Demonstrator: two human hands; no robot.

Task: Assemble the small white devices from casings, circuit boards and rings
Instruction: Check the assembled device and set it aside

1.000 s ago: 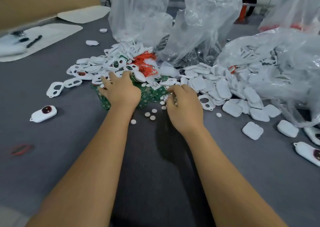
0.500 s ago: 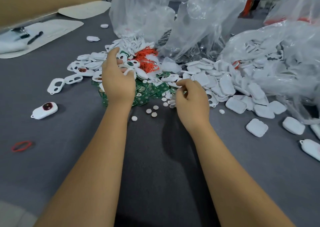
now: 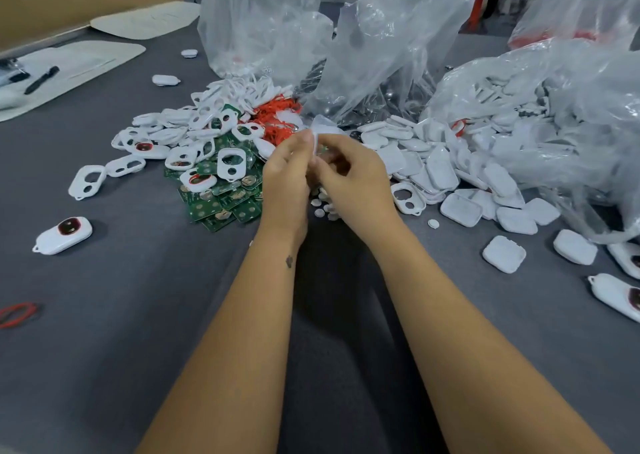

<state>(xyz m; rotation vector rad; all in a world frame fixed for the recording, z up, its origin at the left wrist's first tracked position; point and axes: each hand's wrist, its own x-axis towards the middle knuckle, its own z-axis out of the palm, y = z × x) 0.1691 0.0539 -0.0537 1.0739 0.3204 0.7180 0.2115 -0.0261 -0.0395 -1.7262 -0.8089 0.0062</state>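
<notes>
My left hand (image 3: 285, 176) and my right hand (image 3: 358, 176) meet above the middle of the parts heap. Both pinch a white casing (image 3: 316, 139) held up between the fingertips; a sliver of green shows behind it, and whatever else my right fingers hold is hidden. Below and to the left lie green circuit boards (image 3: 225, 208) and white front casings with holes (image 3: 230, 161). Red rings (image 3: 277, 114) sit tangled behind them. White back casings (image 3: 436, 166) are piled at the right. Small round white buttons (image 3: 323, 208) lie under my hands.
Clear plastic bags (image 3: 398, 38) of parts stand behind and to the right. An assembled device (image 3: 64, 234) lies at the left and another one (image 3: 616, 298) at the right edge. A loose red ring (image 3: 15, 313) rests near left. A pen (image 3: 41, 79) lies on a white sheet far left.
My left hand left the casing pile and my right hand left the buttons; both rose and came together at the centre, now holding a white casing between them.
</notes>
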